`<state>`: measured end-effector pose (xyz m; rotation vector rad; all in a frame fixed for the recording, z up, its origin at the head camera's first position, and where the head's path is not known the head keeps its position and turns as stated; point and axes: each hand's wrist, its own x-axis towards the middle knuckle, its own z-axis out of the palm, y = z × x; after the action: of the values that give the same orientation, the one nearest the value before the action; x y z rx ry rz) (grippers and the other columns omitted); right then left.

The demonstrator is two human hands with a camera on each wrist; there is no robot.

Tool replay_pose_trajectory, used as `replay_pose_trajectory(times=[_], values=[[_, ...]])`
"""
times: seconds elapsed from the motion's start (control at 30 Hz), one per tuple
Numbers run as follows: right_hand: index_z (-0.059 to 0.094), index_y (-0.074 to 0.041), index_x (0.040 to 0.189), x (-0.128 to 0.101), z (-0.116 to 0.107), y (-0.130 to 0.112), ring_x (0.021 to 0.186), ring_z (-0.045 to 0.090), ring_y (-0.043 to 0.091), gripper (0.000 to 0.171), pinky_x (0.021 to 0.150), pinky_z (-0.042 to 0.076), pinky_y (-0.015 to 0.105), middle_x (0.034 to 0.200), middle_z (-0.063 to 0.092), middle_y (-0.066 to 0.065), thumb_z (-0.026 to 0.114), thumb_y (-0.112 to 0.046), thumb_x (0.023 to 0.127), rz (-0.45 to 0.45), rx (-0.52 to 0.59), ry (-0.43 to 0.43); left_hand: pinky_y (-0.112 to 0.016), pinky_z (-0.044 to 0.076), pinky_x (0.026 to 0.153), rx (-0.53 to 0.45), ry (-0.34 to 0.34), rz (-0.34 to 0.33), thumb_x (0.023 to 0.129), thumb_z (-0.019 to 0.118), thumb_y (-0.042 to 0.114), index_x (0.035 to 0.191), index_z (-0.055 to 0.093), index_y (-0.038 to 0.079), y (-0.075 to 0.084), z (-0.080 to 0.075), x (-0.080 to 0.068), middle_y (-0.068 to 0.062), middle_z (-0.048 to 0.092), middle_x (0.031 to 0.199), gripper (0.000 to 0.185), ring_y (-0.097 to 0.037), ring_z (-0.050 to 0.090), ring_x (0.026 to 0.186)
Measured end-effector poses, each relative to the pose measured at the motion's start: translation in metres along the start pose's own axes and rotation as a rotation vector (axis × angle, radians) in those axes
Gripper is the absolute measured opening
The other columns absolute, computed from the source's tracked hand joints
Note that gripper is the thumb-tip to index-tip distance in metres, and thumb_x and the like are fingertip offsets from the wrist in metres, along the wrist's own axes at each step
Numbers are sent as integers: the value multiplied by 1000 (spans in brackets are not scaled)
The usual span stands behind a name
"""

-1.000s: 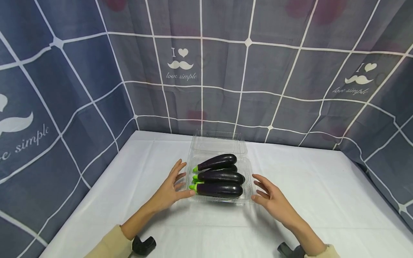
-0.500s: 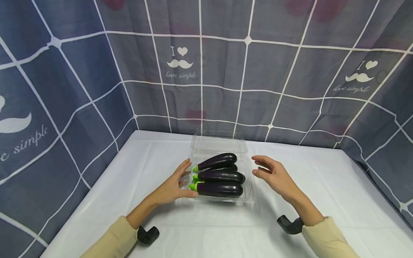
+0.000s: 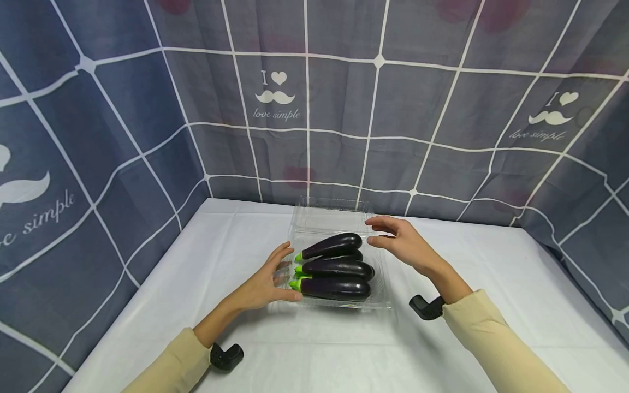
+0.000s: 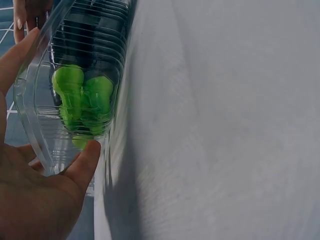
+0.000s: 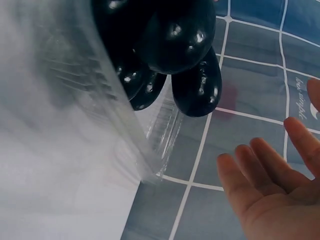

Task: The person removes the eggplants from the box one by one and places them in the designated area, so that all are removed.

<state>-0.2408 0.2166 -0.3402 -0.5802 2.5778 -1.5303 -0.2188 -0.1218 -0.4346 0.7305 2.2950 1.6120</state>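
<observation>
Several glossy dark purple eggplants (image 3: 336,288) with green stem ends are piled in a clear plastic clamshell box (image 3: 382,297). Its hinged lid (image 3: 321,221) lies folded back at the far side. My left hand (image 3: 257,286) rests along the box's left wall with fingers spread, the thumb at the front left corner. Through that wall, the left wrist view shows green stem ends (image 4: 70,92). My right hand (image 3: 408,248) hovers over the back right of the box near the lid hinge, fingers slightly bent and holding nothing. The right wrist view shows its fingers (image 5: 270,165) apart from the eggplants.
The box stands on a table with a white cloth (image 3: 467,273). Dark grey curtains (image 3: 339,98) with white grid lines hang behind and at both sides. A black wrist mount (image 3: 426,307) sits below the right wrist, and another mount (image 3: 227,357) below the left.
My right hand has moved from beside the box's right wall up, away from me and leftward to the lid side. My left hand has shifted slightly inward and stays at the left wall.
</observation>
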Motion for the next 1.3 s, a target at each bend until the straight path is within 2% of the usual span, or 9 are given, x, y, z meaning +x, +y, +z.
replay_pose_trajectory(times=[0.17,0.37,0.57,0.8,1.03,1.3], values=[[58,-4,133,14,3,-3,133,45,33,44,101,43,50,139,54,11,68,-16,92,3,-23,-35,-54,32,110,19,6,-16,78,86,29,156,18,9,1,-1,1,-5,0,164,106,-34,25,142],[62,-8,130,28,7,-3,134,43,32,41,103,41,51,136,57,9,69,-17,91,19,-50,-64,-54,34,108,21,21,-12,77,86,29,152,24,3,2,-2,1,-6,4,162,101,-35,29,141],[63,-12,129,38,11,-4,136,41,30,40,104,39,53,137,56,7,71,-20,90,31,-49,-98,-55,34,108,23,34,-14,77,87,27,151,25,3,4,-4,1,-7,6,161,100,-35,30,140],[63,-9,129,46,17,-2,137,38,34,42,105,37,53,139,54,9,71,-20,90,40,-53,-129,-55,34,108,23,36,-17,77,87,26,152,23,4,4,-4,2,-10,9,159,101,-35,30,140],[63,-8,128,46,24,0,139,34,36,40,106,37,55,143,49,11,71,-18,90,47,-38,-155,-53,36,108,14,30,-14,76,87,27,148,30,0,2,-1,2,-11,9,159,95,-36,32,138],[61,-5,130,50,30,6,137,37,38,42,108,34,55,141,52,14,70,-15,91,27,-57,-173,-56,35,107,19,31,-10,76,88,28,145,34,0,2,0,2,-11,7,159,92,-37,32,138]])
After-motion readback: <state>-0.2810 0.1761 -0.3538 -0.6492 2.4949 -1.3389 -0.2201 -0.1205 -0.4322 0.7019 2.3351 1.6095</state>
